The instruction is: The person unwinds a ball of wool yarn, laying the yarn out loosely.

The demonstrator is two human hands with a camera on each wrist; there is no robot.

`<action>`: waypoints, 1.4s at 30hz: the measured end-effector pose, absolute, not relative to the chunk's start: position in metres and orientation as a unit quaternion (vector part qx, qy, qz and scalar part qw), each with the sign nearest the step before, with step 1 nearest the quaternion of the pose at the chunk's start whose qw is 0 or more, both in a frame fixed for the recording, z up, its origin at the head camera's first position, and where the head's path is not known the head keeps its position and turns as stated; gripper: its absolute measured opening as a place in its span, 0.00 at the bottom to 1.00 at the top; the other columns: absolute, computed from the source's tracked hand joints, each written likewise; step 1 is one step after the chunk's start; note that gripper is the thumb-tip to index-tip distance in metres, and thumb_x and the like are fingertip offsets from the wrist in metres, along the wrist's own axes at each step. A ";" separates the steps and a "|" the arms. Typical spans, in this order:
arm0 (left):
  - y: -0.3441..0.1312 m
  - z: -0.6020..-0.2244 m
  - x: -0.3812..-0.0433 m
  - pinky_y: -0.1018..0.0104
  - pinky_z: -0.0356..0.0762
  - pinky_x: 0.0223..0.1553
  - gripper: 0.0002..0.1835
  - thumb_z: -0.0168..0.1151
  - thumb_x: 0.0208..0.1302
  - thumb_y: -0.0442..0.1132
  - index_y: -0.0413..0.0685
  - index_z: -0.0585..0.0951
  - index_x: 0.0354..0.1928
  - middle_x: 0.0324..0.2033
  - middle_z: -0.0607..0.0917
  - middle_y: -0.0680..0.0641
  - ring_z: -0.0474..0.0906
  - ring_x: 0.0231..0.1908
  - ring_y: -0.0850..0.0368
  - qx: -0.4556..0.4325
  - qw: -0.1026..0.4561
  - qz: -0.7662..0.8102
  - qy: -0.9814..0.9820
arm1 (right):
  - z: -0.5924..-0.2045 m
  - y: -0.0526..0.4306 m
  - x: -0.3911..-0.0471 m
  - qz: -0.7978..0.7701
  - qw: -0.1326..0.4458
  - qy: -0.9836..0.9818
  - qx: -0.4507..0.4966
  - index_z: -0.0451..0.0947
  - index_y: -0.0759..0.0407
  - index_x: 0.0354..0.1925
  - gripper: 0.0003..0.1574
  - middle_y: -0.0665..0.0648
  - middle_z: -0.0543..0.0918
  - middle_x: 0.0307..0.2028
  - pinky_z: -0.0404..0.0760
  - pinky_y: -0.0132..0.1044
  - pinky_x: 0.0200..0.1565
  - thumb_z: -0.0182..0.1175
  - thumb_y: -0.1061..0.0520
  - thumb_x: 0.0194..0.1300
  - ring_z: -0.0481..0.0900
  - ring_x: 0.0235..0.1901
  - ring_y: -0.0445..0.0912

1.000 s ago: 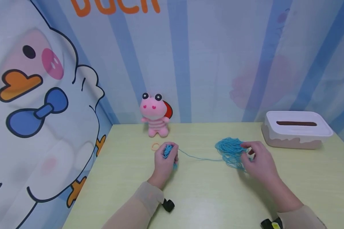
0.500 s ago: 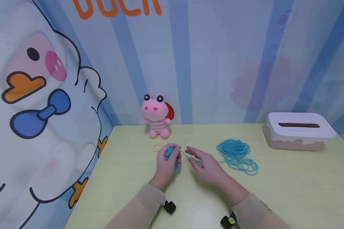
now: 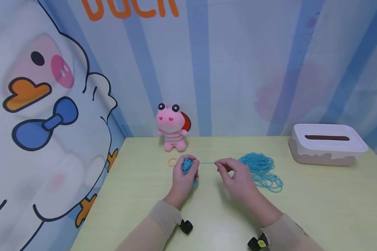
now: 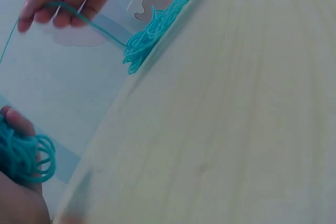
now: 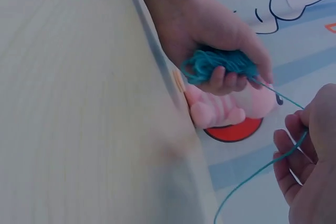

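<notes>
My left hand (image 3: 183,179) grips a small bundle of blue yarn (image 5: 220,65), its fingers curled round it and loops poking out beside the palm. To the right, my right hand (image 3: 238,176) pinches a single strand of the yarn between thumb and forefinger. The strand (image 3: 207,162) runs straight and taut from one hand to the other. From the right hand it hangs slack down to a loose pile of blue yarn (image 3: 257,164) on the table, as the left wrist view shows. The right forearm and hand partly cover that pile in the head view.
A pink plush toy (image 3: 172,130) with a striped body stands at the table's back edge. A small orange ring (image 3: 172,161) lies in front of it. The white and brown tissue box (image 3: 330,144) sits at the back right of the pale table (image 3: 138,195).
My right hand has come left from the yarn pile toward the left hand, then drawn back slightly right with the strand pinched. The strand between the hands is now taut. The left hand stays put.
</notes>
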State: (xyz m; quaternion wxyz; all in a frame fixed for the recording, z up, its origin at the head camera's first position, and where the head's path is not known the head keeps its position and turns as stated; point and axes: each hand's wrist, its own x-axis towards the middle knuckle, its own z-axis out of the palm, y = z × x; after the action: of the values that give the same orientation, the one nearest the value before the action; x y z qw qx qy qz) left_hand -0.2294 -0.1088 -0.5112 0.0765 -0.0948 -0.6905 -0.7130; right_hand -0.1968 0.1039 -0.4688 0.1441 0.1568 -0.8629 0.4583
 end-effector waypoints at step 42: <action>-0.112 -0.513 -0.230 0.70 0.80 0.24 0.09 0.63 0.83 0.43 0.54 0.75 0.57 0.28 0.80 0.44 0.75 0.22 0.58 -0.055 0.133 -0.736 -0.662 | -0.496 0.259 -0.185 0.330 0.079 -0.940 -0.037 0.89 0.65 0.56 0.23 0.67 0.91 0.48 0.81 0.42 0.42 0.61 0.49 0.80 0.85 0.44 0.56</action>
State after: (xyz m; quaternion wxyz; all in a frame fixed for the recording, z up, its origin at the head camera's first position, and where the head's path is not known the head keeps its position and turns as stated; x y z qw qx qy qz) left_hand -0.2300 -0.1121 -0.5127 0.1331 -0.0553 -0.6619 -0.7356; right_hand -0.1852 0.2587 -0.4964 0.0789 -0.0373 -0.9399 0.3301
